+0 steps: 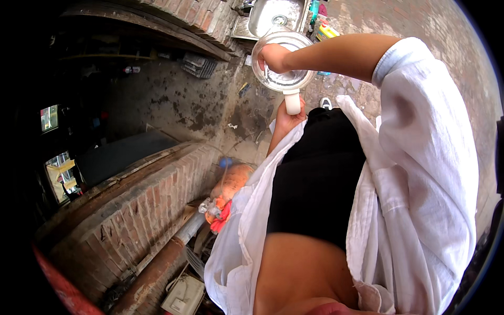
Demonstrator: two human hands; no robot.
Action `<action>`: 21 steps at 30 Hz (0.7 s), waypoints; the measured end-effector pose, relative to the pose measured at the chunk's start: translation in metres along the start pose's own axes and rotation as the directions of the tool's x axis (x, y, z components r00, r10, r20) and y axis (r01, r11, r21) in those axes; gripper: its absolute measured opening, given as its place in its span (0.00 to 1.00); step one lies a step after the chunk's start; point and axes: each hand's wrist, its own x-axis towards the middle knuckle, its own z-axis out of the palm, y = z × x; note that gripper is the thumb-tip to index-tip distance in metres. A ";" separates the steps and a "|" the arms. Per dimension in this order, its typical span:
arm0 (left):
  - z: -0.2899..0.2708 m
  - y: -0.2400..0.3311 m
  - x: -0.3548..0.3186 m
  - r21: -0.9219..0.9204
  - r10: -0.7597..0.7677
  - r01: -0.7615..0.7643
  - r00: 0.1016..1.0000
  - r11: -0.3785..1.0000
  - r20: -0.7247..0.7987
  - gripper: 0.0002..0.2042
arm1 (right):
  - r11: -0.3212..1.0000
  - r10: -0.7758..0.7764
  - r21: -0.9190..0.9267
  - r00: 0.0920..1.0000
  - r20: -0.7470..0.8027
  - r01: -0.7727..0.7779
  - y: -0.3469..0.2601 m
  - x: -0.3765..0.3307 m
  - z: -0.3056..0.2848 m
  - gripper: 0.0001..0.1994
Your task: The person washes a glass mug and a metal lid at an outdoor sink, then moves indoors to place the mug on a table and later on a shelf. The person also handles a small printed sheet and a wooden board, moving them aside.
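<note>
I hold a clear round jar [294, 79] with a white handle [292, 101] out in front of my body. My left hand [287, 119] grips the white handle from below. My right hand [273, 58] reaches into the jar's open mouth, fingers curled against the inner wall; whether it holds anything there is hidden. My right forearm crosses from the right, its white sleeve pushed up.
A metal sink [275, 16] stands just beyond the jar, with colourful bottles [325, 30] beside it. A low brick wall [142, 205] runs along my left. An orange sack [231, 184], a pipe [157, 268] and a white box [182, 296] lie at its foot.
</note>
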 end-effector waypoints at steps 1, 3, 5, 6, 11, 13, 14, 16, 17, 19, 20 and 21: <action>-0.004 0.004 0.002 0.036 0.021 -0.021 1.000 0.999 0.016 0.05 | 0.998 0.024 0.053 1.000 -0.019 -0.023 -0.005 -0.007 -0.005 0.09; -0.010 0.009 0.005 0.080 0.033 -0.036 0.999 0.996 0.037 0.05 | 0.998 -0.002 0.062 0.999 -0.032 0.004 -0.007 -0.014 -0.006 0.08; -0.012 0.011 0.007 0.095 0.018 -0.022 0.999 0.995 0.045 0.05 | 0.993 -0.119 0.006 0.991 -0.056 0.120 0.000 -0.013 -0.001 0.07; -0.012 0.012 0.007 0.109 0.029 -0.033 0.999 0.994 0.038 0.06 | 0.983 -0.182 -0.019 0.981 -0.064 0.182 0.001 -0.012 0.002 0.06; -0.015 0.012 0.004 0.039 -0.041 0.038 0.996 0.999 0.076 0.06 | 0.990 -0.141 0.007 0.990 0.007 0.141 -0.008 -0.010 0.003 0.05; -0.005 0.003 0.001 0.024 0.019 -0.019 1.000 1.000 0.014 0.06 | 0.995 -0.087 0.058 0.996 0.022 0.085 -0.013 -0.014 0.000 0.06; -0.001 0.001 0.001 0.018 0.049 -0.048 0.999 0.999 -0.017 0.06 | 0.990 -0.047 0.133 0.999 0.007 0.046 -0.010 -0.013 0.004 0.05; -0.006 0.006 0.001 0.135 0.074 -0.073 0.997 0.988 0.003 0.06 | 0.961 0.024 0.276 1.000 -0.013 -0.019 -0.004 -0.013 0.015 0.04; -0.009 0.010 0.002 0.193 0.084 -0.085 0.996 0.977 0.014 0.05 | 0.952 0.091 0.296 0.995 -0.045 -0.074 -0.002 -0.013 0.019 0.04; -0.015 0.017 0.004 0.386 0.096 -0.097 0.995 0.917 0.023 0.07 | 0.923 0.223 0.341 0.970 -0.102 -0.176 -0.003 -0.015 0.023 0.04; -0.019 0.020 0.005 0.477 0.100 -0.101 0.995 0.873 0.029 0.08 | 0.951 0.187 0.266 0.978 -0.092 -0.157 -0.002 -0.015 0.022 0.04; -0.018 0.018 0.005 0.497 0.132 -0.137 0.990 0.857 0.046 0.08 | 0.972 0.153 0.190 0.985 -0.081 -0.136 -0.002 -0.014 0.017 0.05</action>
